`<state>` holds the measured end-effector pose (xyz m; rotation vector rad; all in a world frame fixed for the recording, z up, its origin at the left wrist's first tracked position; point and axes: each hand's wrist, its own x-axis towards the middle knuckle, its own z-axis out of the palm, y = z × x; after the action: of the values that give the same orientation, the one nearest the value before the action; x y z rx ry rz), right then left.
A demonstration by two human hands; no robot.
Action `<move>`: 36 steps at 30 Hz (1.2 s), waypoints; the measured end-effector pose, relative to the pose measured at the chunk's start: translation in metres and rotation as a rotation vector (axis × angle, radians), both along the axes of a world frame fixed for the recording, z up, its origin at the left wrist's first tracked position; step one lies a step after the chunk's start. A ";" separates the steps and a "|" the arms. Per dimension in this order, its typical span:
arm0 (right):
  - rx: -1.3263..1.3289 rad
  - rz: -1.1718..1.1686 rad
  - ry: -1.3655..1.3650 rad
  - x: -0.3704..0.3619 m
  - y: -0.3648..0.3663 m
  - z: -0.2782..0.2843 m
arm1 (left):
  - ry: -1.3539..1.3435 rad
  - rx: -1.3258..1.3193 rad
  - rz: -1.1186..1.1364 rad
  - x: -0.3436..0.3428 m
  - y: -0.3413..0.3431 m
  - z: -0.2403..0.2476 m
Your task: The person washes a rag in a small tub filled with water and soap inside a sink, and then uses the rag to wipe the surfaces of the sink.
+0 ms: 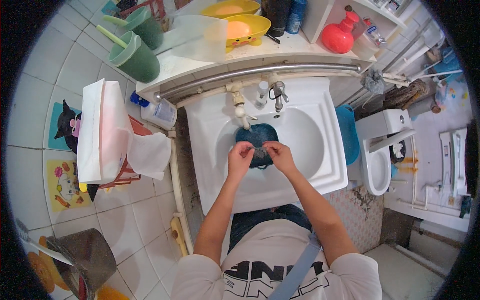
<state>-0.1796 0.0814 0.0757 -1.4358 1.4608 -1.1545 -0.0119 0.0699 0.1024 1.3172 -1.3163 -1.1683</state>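
Note:
Both hands meet over a dark blue basin (256, 134) that sits inside the white washbasin (305, 145). A small greyish, crumpled wad (260, 153) stretches between my fingertips; its kind is too small to make out. My left hand (240, 159) pinches its left side, and my right hand (281, 156) pinches its right side. Just beyond the hands, the spout of a cream-coloured tap (240, 110) points down at the basin's back edge. The lower part of the blue basin is partly hidden by my fingers.
A metal tap (279, 96) and a clear bottle (261, 94) stand at the sink's back. Above runs a metal rail (260, 75) below a shelf with green cups (134, 57), yellow dishes and a red pump bottle (341, 36). Left hangs a tissue pack (102, 135); right is a toilet (377, 165).

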 end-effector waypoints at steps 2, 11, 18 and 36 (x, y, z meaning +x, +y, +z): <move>0.105 -0.007 -0.065 0.000 -0.001 0.007 | 0.133 0.020 0.009 -0.004 -0.002 0.013; 0.360 0.080 -0.100 0.002 -0.005 0.005 | 0.109 0.029 0.064 -0.005 -0.013 -0.010; 0.344 0.042 -0.066 -0.001 -0.005 -0.007 | -0.154 0.233 -0.083 0.009 -0.006 -0.025; 0.236 0.269 0.874 -0.001 -0.022 -0.066 | -0.782 -0.048 -0.305 0.003 -0.018 -0.072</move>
<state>-0.1806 0.0596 0.0094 -1.9958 1.7965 -0.1413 -0.0085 0.0516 0.0304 1.6547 -2.1478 -0.8142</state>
